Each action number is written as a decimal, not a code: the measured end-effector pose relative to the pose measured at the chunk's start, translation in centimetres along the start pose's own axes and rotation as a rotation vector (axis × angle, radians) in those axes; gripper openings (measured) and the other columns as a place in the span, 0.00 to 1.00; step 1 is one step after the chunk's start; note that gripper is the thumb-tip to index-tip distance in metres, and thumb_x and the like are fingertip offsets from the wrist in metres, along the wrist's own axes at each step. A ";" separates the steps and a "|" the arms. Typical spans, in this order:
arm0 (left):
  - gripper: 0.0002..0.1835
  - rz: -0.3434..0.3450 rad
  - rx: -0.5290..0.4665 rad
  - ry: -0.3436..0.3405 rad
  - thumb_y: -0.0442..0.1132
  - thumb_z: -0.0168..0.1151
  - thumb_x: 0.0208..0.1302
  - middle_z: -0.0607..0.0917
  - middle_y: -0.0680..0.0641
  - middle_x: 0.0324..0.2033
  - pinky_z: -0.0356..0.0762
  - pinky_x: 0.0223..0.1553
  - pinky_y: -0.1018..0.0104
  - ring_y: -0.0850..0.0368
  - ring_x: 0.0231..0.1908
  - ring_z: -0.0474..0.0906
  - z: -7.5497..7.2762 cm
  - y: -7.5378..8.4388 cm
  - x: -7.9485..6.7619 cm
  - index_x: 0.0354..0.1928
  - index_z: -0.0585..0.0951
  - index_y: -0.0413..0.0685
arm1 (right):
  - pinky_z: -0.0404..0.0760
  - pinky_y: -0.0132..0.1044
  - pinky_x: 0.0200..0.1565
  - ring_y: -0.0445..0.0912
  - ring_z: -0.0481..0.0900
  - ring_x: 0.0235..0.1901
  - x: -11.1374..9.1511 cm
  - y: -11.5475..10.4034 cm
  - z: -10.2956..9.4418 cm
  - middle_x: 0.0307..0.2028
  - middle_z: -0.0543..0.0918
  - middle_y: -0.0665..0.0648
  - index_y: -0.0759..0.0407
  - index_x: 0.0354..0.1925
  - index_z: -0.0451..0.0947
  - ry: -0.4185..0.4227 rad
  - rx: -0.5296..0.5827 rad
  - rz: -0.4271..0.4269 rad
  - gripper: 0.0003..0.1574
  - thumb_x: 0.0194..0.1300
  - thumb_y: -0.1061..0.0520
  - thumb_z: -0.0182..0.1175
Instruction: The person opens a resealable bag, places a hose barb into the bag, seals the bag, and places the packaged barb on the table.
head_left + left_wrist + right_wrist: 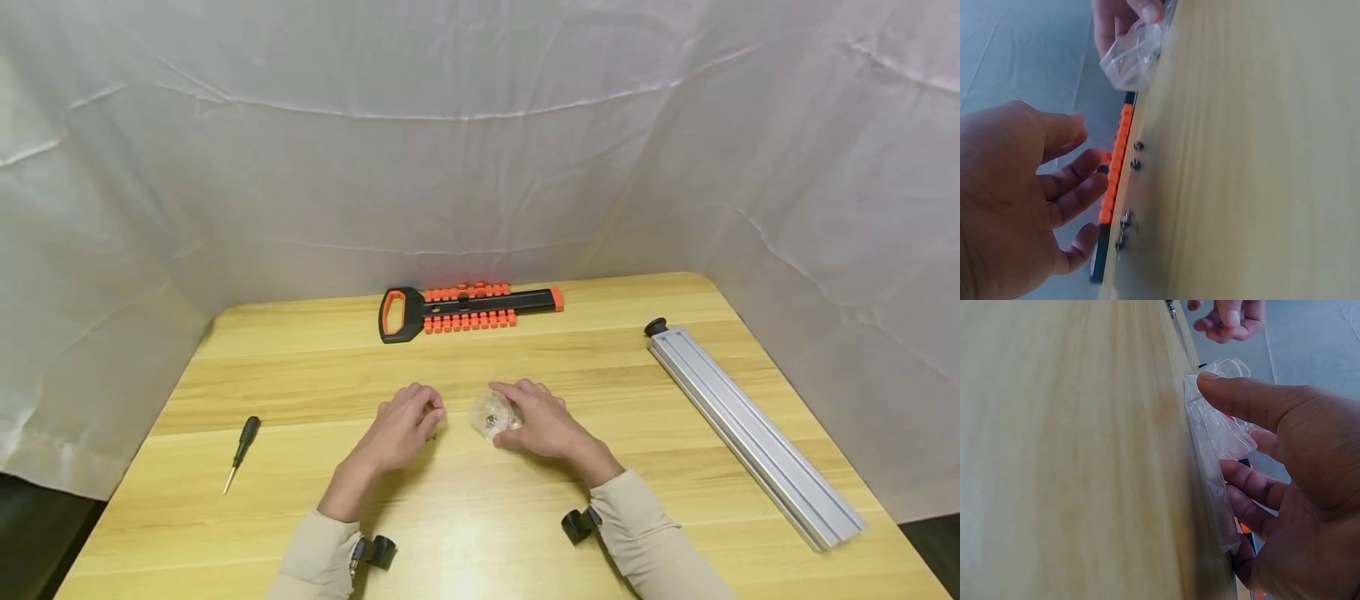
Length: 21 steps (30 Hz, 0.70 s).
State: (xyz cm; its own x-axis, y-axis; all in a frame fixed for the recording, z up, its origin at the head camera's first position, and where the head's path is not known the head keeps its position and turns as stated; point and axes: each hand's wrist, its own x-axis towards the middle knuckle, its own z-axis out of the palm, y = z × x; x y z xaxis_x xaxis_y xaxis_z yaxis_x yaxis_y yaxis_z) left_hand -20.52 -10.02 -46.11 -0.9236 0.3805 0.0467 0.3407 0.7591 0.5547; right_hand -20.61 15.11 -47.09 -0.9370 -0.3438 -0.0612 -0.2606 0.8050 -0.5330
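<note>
Holding a clear plastic bag [483, 412] in the right hand [543, 421], pinched between thumb and fingers, with small dark bits [492, 422] showing through. Hovering across a gap to the left of that grip with the left hand [397, 429], fingers loosely bent, well parted from the thumb and gripping nothing. Near the left fingertips, with four small metal pieces [1135, 165] on the wooden table [465, 533]. Facing, beyond both hands, a black-and-orange tool [532, 302] with a looped handle. Having a screwdriver [246, 440] well left of the left hand, and a silver metal bar [753, 433] with a black knob [655, 327] well right of the bag grip.
</note>
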 end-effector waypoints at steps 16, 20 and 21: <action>0.03 -0.091 0.022 -0.072 0.45 0.59 0.68 0.78 0.59 0.34 0.68 0.47 0.48 0.62 0.40 0.73 -1.8 -2.2 -1.6 0.37 0.79 0.58 | 0.65 0.42 0.46 0.43 0.69 0.46 0.1 0.0 0.0 0.50 0.76 0.50 0.38 0.70 0.63 0.000 0.004 0.004 0.53 0.47 0.43 0.75; 0.04 -0.107 0.038 -0.101 0.45 0.61 0.67 0.79 0.59 0.35 0.68 0.49 0.43 0.61 0.41 0.74 -2.5 -2.4 -2.1 0.36 0.80 0.57 | 0.66 0.42 0.45 0.43 0.69 0.44 0.0 0.0 0.0 0.49 0.76 0.50 0.39 0.69 0.64 0.003 0.010 0.004 0.54 0.46 0.43 0.75; 0.04 -0.109 0.048 -0.103 0.45 0.61 0.66 0.79 0.59 0.35 0.68 0.49 0.42 0.60 0.41 0.74 -2.6 -2.5 -2.2 0.36 0.81 0.56 | 0.66 0.42 0.45 0.42 0.69 0.44 0.0 0.0 0.0 0.49 0.76 0.50 0.39 0.69 0.64 0.004 0.011 0.004 0.53 0.46 0.43 0.75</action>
State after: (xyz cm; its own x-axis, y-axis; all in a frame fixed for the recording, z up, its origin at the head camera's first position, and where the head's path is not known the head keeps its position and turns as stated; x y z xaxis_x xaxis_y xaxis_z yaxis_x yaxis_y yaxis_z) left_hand -19.83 -14.12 -45.42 -0.9335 0.3446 -0.0988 0.2494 0.8221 0.5118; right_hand -20.59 15.08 -47.09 -0.9389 -0.3388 -0.0600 -0.2543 0.8008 -0.5423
